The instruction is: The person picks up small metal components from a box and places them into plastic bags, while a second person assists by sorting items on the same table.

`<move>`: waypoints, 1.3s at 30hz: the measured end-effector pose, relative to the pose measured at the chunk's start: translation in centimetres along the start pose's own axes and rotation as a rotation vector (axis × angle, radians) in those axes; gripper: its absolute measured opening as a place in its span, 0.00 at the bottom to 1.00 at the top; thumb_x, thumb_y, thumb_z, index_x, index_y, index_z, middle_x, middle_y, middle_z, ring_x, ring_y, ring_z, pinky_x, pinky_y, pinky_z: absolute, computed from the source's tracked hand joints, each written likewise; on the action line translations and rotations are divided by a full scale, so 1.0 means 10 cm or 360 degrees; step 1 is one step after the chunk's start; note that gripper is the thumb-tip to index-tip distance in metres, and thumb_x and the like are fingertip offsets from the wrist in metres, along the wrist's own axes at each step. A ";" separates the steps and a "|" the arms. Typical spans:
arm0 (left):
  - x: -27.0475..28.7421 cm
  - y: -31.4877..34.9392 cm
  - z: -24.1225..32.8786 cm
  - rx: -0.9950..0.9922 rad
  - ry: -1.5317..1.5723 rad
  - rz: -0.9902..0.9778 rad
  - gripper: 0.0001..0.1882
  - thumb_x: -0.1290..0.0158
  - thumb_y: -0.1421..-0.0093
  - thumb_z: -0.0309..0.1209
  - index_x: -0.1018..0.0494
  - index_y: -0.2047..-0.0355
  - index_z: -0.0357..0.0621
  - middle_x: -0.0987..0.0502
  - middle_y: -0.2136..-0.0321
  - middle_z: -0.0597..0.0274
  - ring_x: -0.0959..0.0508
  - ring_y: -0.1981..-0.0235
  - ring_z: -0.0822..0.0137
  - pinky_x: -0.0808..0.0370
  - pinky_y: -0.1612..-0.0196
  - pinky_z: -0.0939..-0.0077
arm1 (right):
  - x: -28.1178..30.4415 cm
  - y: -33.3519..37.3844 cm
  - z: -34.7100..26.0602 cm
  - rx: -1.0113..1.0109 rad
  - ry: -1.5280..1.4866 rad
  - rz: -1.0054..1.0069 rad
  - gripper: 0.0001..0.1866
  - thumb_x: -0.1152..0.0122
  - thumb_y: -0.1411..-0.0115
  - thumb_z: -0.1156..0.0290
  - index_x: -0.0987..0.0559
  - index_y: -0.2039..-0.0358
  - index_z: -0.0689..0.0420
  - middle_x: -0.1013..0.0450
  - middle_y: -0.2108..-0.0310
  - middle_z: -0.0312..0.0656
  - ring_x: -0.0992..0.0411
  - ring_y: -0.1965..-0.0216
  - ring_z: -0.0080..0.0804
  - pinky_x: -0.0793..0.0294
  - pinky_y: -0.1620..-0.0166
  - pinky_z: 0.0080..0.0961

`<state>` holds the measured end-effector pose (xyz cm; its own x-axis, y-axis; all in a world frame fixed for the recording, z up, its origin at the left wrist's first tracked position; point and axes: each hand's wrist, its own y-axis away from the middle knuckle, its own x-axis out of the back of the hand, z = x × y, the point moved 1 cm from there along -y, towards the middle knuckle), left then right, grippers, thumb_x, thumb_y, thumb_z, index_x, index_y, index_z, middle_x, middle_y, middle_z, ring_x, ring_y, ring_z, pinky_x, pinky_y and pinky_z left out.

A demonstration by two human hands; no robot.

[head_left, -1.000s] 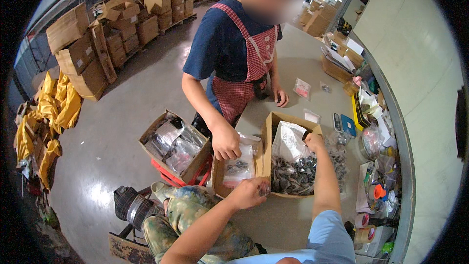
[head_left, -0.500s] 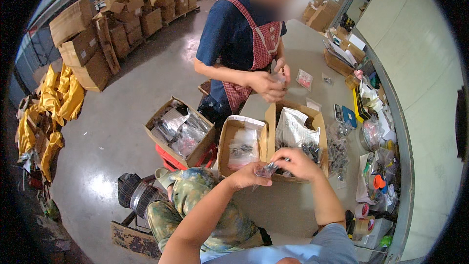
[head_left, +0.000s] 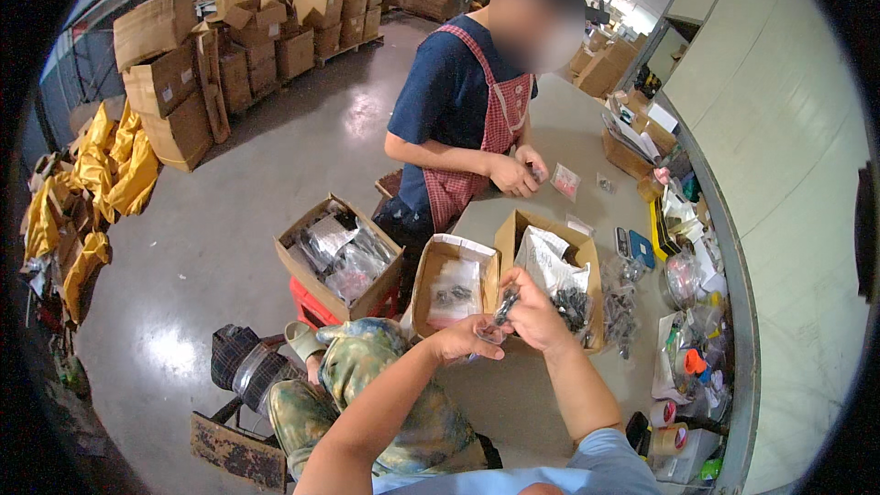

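My left hand (head_left: 461, 339) is closed on a small clear plastic bag (head_left: 490, 335), whose mouth points toward my other hand. Just right of it, my right hand (head_left: 541, 319) pinches some small dark parts (head_left: 505, 304), too small to name, right at the bag. Beyond my hands stand two open cardboard boxes. The left box (head_left: 422, 298) contains flat clear bags (head_left: 456, 286) with dark pieces inside. In the right box (head_left: 594, 298) lie loose black parts (head_left: 570, 308) beside a crumpled white bag (head_left: 541, 257).
Across the table (head_left: 513, 403) a co-worker in a checked apron (head_left: 500, 119) handles a small item. A third box (head_left: 291, 252) of bagged goods rests on a red stool (head_left: 312, 302). Clear bags of dark parts (head_left: 621, 321), a scale (head_left: 635, 243) and tape rolls (head_left: 667, 440) line the right side.
My right hand has turned and come up beside the bag, bringing the dark parts upright. The co-worker's hands have lowered toward the table. The whole view has shifted slightly.
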<state>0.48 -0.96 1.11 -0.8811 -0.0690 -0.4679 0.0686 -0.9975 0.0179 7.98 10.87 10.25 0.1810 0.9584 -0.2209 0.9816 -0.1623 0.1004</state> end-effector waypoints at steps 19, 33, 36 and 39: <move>0.00 0.03 0.04 -0.0246 0.0624 -0.0236 0.34 0.39 0.48 0.36 0.42 0.45 0.40 0.32 0.56 0.65 0.31 0.59 0.75 0.32 0.59 0.82 | -0.11 0.20 -0.09 0.0520 0.2094 -0.0393 0.12 0.39 0.49 0.68 0.22 0.65 0.60 0.35 0.53 0.46 0.34 0.52 0.44 0.35 0.50 0.35; 0.09 -0.06 0.00 -0.0456 -0.0179 0.0513 0.10 0.49 0.39 0.30 0.24 0.64 0.36 0.23 0.71 0.68 0.28 0.69 0.78 0.30 0.64 0.81 | 0.15 0.26 0.14 0.0343 0.1486 0.0329 0.07 0.35 0.51 0.75 0.21 0.72 0.65 0.25 0.72 0.44 0.27 0.72 0.30 0.29 0.66 0.23; 0.11 -0.08 -0.08 -0.0504 -0.0209 0.0625 0.10 0.48 0.40 0.31 0.24 0.66 0.36 0.23 0.72 0.68 0.28 0.71 0.79 0.30 0.66 0.82 | 0.18 0.25 0.24 0.0368 0.1350 0.0393 0.06 0.34 0.51 0.76 0.21 0.75 0.64 0.25 0.74 0.40 0.29 0.73 0.24 0.31 0.68 0.19; 0.10 -0.09 -0.08 -0.0473 -0.0294 0.0666 0.10 0.47 0.40 0.31 0.24 0.68 0.35 0.23 0.73 0.69 0.28 0.72 0.80 0.29 0.67 0.82 | 0.28 0.26 0.39 0.0216 0.1261 0.0493 0.07 0.34 0.51 0.74 0.23 0.75 0.63 0.25 0.75 0.39 0.29 0.72 0.22 0.30 0.67 0.21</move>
<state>-0.06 -0.15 -0.07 -0.8157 -0.4878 -0.3111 0.5371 -0.8383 -0.0939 11.23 12.21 6.07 0.3961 0.7394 0.5444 0.9028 -0.4218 -0.0839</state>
